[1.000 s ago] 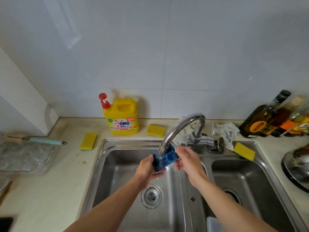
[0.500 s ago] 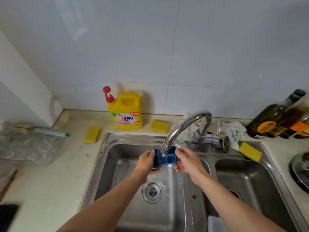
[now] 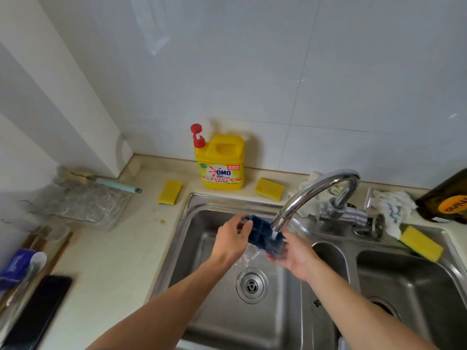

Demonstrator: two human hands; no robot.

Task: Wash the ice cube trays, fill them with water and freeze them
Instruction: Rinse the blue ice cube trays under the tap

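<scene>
A small blue ice cube tray [image 3: 262, 232] is held over the left basin of the steel sink [image 3: 202, 311], its cells facing up and tilted. My left hand [image 3: 233, 239] grips its left end. My right hand [image 3: 294, 256] cups its right end from below. Water runs from the chrome tap [image 3: 313, 193] onto the tray's right cells and spills down toward the drain [image 3: 251, 285].
A yellow OMO detergent jug [image 3: 219, 164] stands behind the sink with yellow sponges [image 3: 170, 192] beside it and another sponge [image 3: 420, 243] at right. A clear glass tray [image 3: 80, 203] lies on the left counter. A dark bottle [image 3: 447, 200] stands at right.
The tray has turned from nearly level to slanting, its left end raised. My right hand has slid under its right end. The camera view has shifted right and down.
</scene>
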